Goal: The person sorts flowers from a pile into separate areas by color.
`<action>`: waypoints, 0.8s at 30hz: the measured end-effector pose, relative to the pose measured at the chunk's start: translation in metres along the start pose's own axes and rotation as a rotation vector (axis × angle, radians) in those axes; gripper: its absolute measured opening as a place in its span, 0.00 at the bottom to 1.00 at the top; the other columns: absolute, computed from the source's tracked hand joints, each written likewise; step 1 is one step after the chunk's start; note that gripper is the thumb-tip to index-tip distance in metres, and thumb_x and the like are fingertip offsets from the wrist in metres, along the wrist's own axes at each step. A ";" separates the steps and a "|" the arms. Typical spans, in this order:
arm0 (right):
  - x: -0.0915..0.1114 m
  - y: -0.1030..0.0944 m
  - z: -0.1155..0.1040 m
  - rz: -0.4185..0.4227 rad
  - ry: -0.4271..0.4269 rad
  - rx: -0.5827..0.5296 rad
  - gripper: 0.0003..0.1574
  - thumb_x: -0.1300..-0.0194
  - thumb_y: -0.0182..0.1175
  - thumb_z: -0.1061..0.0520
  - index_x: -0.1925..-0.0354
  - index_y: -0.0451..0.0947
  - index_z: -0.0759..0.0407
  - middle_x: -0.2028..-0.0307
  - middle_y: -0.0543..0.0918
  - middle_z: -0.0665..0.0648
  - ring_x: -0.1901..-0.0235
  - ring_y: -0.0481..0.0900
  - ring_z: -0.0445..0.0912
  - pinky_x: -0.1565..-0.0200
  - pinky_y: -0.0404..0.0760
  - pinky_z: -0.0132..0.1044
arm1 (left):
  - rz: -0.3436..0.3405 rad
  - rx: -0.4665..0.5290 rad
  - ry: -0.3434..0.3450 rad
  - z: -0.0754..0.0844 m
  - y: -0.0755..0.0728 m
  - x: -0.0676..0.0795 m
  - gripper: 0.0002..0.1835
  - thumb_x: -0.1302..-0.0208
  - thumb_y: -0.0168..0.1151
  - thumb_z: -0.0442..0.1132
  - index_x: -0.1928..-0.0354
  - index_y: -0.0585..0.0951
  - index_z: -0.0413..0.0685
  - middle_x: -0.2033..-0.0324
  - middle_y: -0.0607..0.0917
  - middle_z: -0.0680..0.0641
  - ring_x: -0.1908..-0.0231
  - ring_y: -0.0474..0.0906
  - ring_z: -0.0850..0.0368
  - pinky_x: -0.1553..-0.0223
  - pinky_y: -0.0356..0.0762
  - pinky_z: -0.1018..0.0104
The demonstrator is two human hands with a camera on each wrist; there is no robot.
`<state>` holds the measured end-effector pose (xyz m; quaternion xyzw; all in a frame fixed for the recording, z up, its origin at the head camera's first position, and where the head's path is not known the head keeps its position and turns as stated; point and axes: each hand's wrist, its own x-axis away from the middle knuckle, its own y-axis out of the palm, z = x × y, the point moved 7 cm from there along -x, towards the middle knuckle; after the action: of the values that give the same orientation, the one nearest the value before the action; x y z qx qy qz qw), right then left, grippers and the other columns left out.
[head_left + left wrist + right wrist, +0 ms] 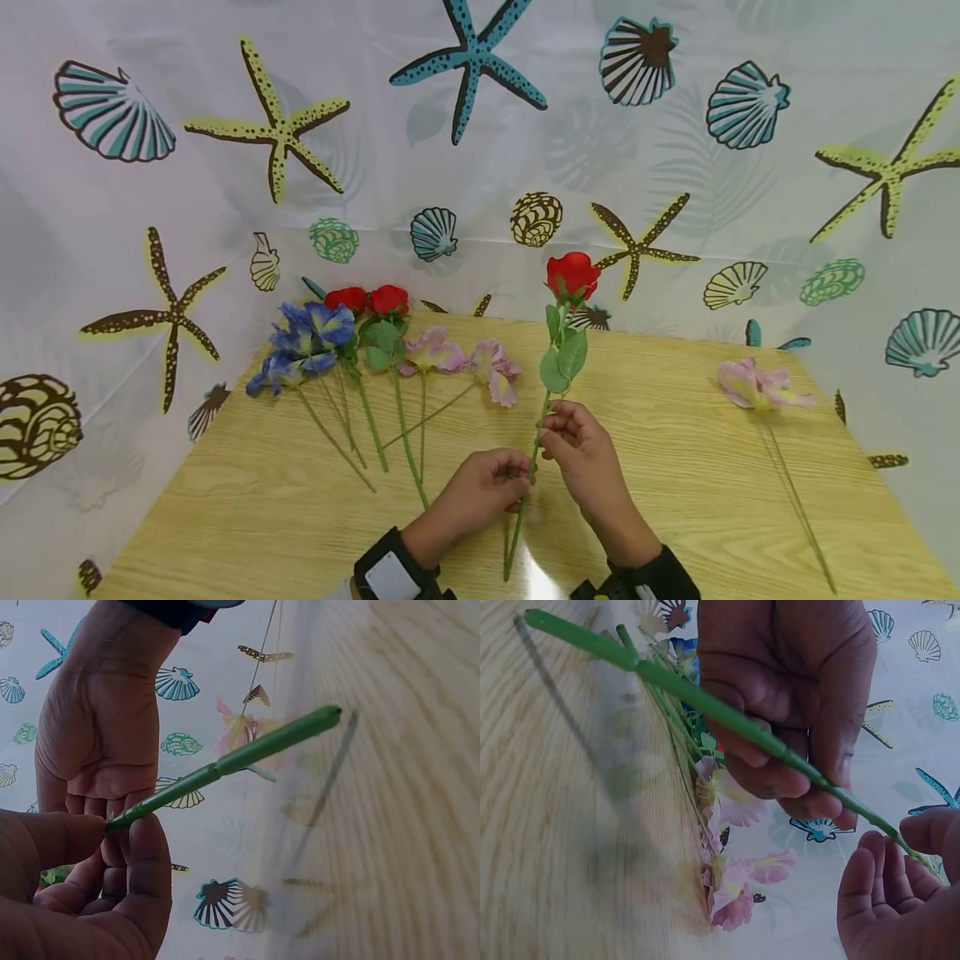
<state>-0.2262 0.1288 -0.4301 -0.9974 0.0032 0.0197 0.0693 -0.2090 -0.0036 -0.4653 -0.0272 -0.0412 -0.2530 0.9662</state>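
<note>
A red artificial rose (572, 277) with green leaves stands tilted above the table, its stem between both hands. My left hand (483, 492) pinches the lower stem between thumb and fingers. Higher up, just under the leaves, my right hand (581, 446) pinches the same stem. In the left wrist view the bare lower end of the green stem (262, 748) sticks out past the fingers, over the wood. The right wrist view shows the stem (720, 712) running past the left hand (787, 697) to the right hand (907, 892). The rose's bloom is outside both wrist views.
Left on the wooden table (675, 500) lie blue flowers (303, 342), two red roses (388, 300) and two pink flowers (495, 371), stems toward me. Another pink flower (761, 387) lies at the right. A curtain with shells and starfish (472, 58) hangs behind the table.
</note>
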 end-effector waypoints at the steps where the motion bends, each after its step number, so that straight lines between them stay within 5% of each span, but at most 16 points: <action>1: 0.000 0.000 0.000 -0.004 0.005 -0.013 0.19 0.35 0.55 0.65 0.46 0.68 0.63 0.57 0.74 0.63 0.63 0.77 0.45 0.63 0.80 0.34 | 0.003 0.001 -0.006 -0.001 0.000 0.000 0.13 0.33 0.55 0.34 0.51 0.78 0.32 0.60 0.81 0.38 0.65 0.79 0.55 0.66 0.81 0.61; 7: 0.001 0.001 0.003 0.004 0.029 -0.046 0.18 0.36 0.55 0.67 0.47 0.67 0.62 0.58 0.74 0.64 0.65 0.78 0.46 0.65 0.83 0.37 | -0.005 -0.009 -0.013 -0.005 0.003 -0.001 0.15 0.34 0.57 0.37 0.52 0.79 0.32 0.63 0.82 0.45 0.67 0.79 0.59 0.65 0.83 0.62; 11: 0.002 0.000 0.002 0.006 0.026 -0.025 0.18 0.35 0.54 0.66 0.46 0.67 0.63 0.58 0.73 0.63 0.64 0.77 0.45 0.65 0.82 0.36 | -0.044 -0.095 0.022 -0.003 0.001 0.000 0.22 0.35 0.58 0.45 0.42 0.75 0.42 0.49 0.78 0.44 0.52 0.76 0.52 0.54 0.79 0.54; 16: 0.004 -0.004 0.000 0.010 0.023 -0.007 0.18 0.34 0.54 0.65 0.46 0.66 0.62 0.58 0.72 0.61 0.64 0.76 0.44 0.65 0.82 0.34 | -0.119 -0.299 0.060 0.003 -0.008 0.002 0.37 0.37 0.58 0.56 0.28 0.59 0.59 0.30 0.57 0.46 0.32 0.53 0.44 0.39 0.60 0.37; 24: 0.003 -0.009 0.003 0.032 0.044 0.010 0.18 0.34 0.54 0.65 0.45 0.66 0.62 0.58 0.73 0.62 0.65 0.77 0.44 0.65 0.82 0.36 | -0.064 -0.720 0.064 0.004 -0.033 0.002 0.49 0.46 0.55 0.71 0.26 0.47 0.70 0.26 0.39 0.42 0.30 0.31 0.39 0.40 0.53 0.30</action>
<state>-0.2231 0.1380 -0.4319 -0.9970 0.0205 -0.0013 0.0740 -0.2240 -0.0333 -0.4605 -0.3567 0.0800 -0.2820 0.8871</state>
